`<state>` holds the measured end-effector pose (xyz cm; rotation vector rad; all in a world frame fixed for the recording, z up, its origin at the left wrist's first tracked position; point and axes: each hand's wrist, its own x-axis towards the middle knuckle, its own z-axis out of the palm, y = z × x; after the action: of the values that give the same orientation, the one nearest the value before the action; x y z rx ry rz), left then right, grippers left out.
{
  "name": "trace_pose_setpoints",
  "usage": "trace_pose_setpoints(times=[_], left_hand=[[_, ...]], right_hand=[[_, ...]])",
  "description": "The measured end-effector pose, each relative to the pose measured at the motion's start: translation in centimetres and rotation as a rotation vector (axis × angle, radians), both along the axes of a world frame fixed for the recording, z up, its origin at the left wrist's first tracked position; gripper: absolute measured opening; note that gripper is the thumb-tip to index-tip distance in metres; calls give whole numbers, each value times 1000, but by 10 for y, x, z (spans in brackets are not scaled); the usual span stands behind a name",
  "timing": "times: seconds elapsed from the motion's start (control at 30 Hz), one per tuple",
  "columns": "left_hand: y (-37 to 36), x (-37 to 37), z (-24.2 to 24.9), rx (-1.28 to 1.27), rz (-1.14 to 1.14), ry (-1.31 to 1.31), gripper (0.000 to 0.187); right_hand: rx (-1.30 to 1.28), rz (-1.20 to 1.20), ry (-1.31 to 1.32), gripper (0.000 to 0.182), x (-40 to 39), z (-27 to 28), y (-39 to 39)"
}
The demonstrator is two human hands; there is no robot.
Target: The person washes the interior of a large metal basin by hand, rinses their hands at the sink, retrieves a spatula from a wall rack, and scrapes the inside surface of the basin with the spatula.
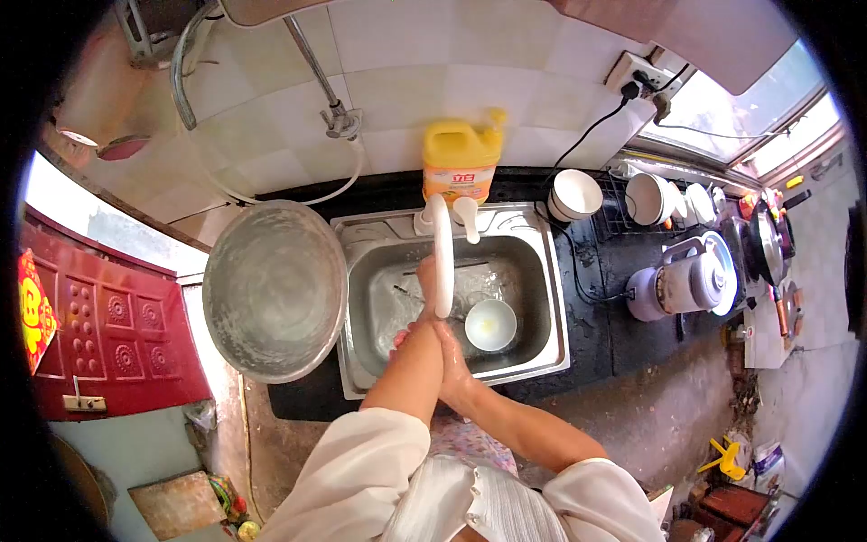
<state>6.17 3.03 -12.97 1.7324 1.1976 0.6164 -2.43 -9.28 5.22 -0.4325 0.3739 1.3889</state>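
Observation:
Both my arms reach over a stainless steel sink [358, 312]. My left hand [426, 274] is stretched forward beneath the white faucet [443, 257], which partly hides it; its fingers cannot be made out. My right hand [449, 348] is closed around my left forearm just below the wrist, with fingertips showing on the far side. The skin looks wet. A white bowl [490, 325] sits in the sink to the right of my hands, with a yellowish spot inside. Thin dark sticks, perhaps chopsticks [470, 265], lie in the water.
A large metal basin [275, 289] stands left of the sink. Behind the sink is a yellow detergent jug [461, 161]. Stacked white bowls [575, 194], a dish rack [617, 203], and an electric kettle-like appliance [682, 282] with a black cord occupy the right counter [632, 339].

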Motion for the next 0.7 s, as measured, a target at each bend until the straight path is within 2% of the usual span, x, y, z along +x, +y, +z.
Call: trace_pose_setpoints(times=[0.03, 0.07, 0.1, 0.13, 0.23, 0.3, 0.33, 0.37, 0.4, 0.43, 0.47, 0.5, 0.53, 0.57, 0.6, 0.63, 0.67, 0.7], left_hand=[[-3, -2, 18, 129, -58, 119, 57], [-2, -1, 18, 75, -118, 214, 57], [0, -1, 41, 24, -176, 309, 57], [-5, -6, 66, 237, -286, 446, 55], [-2, -21, 28, 395, -440, 494, 47], [4, -29, -10, 523, -560, 636, 39], [-1, -36, -2, 451, -510, 584, 32], [-6, -44, 7, 384, -457, 530, 26], [-31, -62, 68, 176, -291, 333, 20], [-32, -70, 95, 52, -255, 290, 17], [-33, -78, 122, -67, -210, 248, 16], [-23, -81, 130, -118, -302, 359, 16], [-21, -85, 132, -181, -395, 472, 17], [-29, -86, 101, -252, -340, 305, 12], [-40, -82, 46, -314, -278, 135, 10], [-42, -79, 16, -364, -212, -35, 12], [-39, -80, 45, -865, 94, -388, 9], [-40, -83, 54, -958, 146, -709, 10]], right_hand=[[-69, 2, 17, 45, -3, 11, 0], [-112, 43, -9, 45, -5, 21, -1], [-152, 86, -37, 44, -7, 31, -1], [-192, 130, -63, 43, -7, 35, -1], [-241, 136, -304, 43, -11, 16, 6], [-300, 145, -350, 43, -3, -28, 15], [-327, 149, -378, 44, 6, -54, 22], [-207, 81, -271, 44, 28, -82, 25], [-158, 78, -224, 44, 39, -85, 28], [-110, 77, -177, 43, 51, -87, 32], [-125, 136, -198, 41, 51, -64, 38], [-147, 194, -224, 40, 53, -52, 41], [-67, 159, -163, 34, 57, -77, 41], [9, 125, -101, 29, 60, -122, 42], [90, 92, -41, 24, 62, -146, 43], [13, 120, -70, 25, 65, -143, 45], [-64, 150, -100, 25, 70, -131, 47], [-143, 178, -131, 25, 71, -111, 51]])
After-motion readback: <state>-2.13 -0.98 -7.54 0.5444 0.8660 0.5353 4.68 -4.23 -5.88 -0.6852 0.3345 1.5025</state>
